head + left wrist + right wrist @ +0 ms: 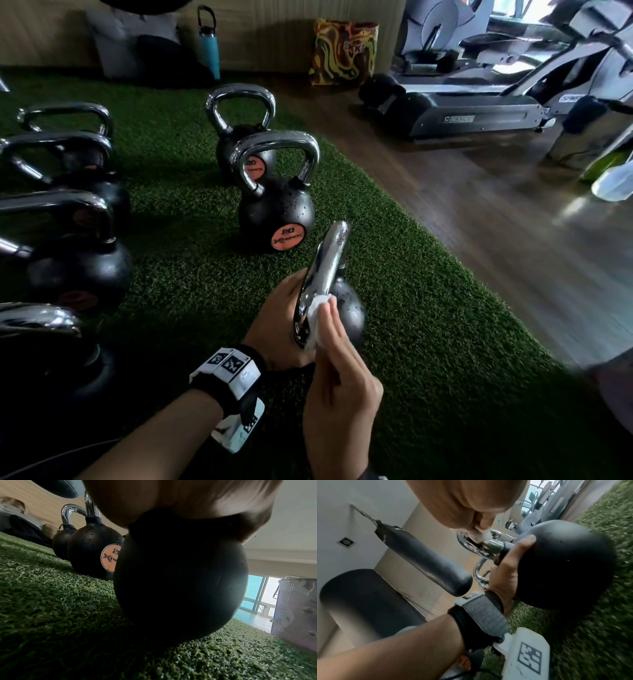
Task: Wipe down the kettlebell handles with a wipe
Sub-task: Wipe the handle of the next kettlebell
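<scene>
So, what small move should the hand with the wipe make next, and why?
Probably slide the wipe up along the chrome handle toward its top. The right hand presses the wipe low on the handle's near leg, the left hand steadies the kettlebell, and droplets still show higher up the handle.

Teal bottle [209, 44], patterned bag [343, 51], treadmill [479, 109]

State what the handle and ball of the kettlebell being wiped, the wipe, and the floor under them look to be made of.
Handle: polished chromed metal, judging by its mirror reflections.
Ball: matte black, likely rubber or a painted coating; dull, lightly pitted.
Wipe: soft white paper or nonwoven cloth, crumpled against the handle by the right hand.
Floor: green artificial turf with short fibres.
</scene>
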Demonstrator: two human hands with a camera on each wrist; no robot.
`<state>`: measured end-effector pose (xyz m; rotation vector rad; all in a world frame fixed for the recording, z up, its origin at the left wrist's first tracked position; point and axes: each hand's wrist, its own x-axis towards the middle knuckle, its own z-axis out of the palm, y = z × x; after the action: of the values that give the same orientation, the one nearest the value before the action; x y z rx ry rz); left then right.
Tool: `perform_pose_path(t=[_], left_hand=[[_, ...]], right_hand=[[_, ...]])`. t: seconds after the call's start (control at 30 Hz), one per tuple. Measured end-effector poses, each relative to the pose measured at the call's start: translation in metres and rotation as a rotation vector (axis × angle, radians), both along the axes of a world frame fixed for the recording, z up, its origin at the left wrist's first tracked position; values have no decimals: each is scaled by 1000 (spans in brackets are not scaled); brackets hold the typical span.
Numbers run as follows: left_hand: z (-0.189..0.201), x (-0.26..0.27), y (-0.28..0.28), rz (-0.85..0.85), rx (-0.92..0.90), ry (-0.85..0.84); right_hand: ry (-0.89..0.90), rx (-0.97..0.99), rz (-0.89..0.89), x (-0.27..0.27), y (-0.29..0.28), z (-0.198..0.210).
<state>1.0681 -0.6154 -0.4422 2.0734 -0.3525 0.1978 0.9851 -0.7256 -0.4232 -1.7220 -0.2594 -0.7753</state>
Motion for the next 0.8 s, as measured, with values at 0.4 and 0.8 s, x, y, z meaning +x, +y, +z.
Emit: perform_pose_path(t=[0.4,0.8], left_hand=[[-13,12,5,-87,-72,-95],[-3,0,2,-23,29,53]], right_hand=[[57,-103,114,22,-27,-19],[344,-484,528,83,-60,30]])
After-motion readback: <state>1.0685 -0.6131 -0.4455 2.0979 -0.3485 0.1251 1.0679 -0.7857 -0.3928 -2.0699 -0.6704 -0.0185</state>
